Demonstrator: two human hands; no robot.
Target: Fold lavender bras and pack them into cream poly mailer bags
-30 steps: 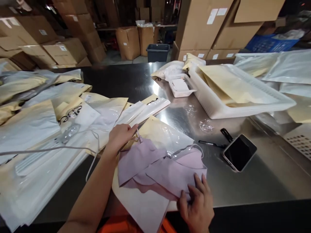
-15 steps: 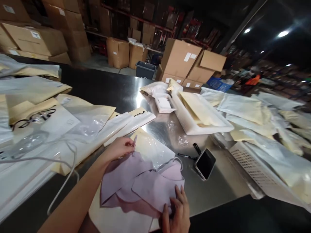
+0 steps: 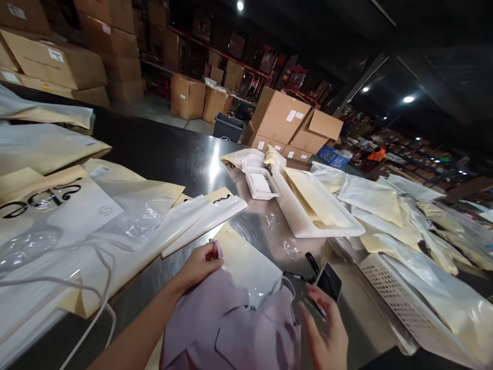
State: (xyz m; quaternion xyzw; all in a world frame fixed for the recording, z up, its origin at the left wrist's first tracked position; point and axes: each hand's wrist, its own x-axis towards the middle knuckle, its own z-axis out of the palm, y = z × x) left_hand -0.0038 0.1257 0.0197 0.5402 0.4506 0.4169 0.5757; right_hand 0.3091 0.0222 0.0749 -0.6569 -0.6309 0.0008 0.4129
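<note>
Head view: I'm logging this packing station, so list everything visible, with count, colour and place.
Garment: one, lilac, near table edge.
Packing bags: many, cream and clear, left side.
Trays: two in a row, white, centre; a third at right.
Phone: one, black, right of garment.
Filled bags: many, cream, right.
Table: one, steel.
Cartons: many, brown, behind.
Bin: one, grey, floor.
Left hand: pinching garment strap.
Right hand: open, beside phone.

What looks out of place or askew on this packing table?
A phone lies on the steel table beside the lilac garment, close to the raised right hand. Bags lie in loose, overlapping heaps. Nothing looks spilled or damaged.
</note>
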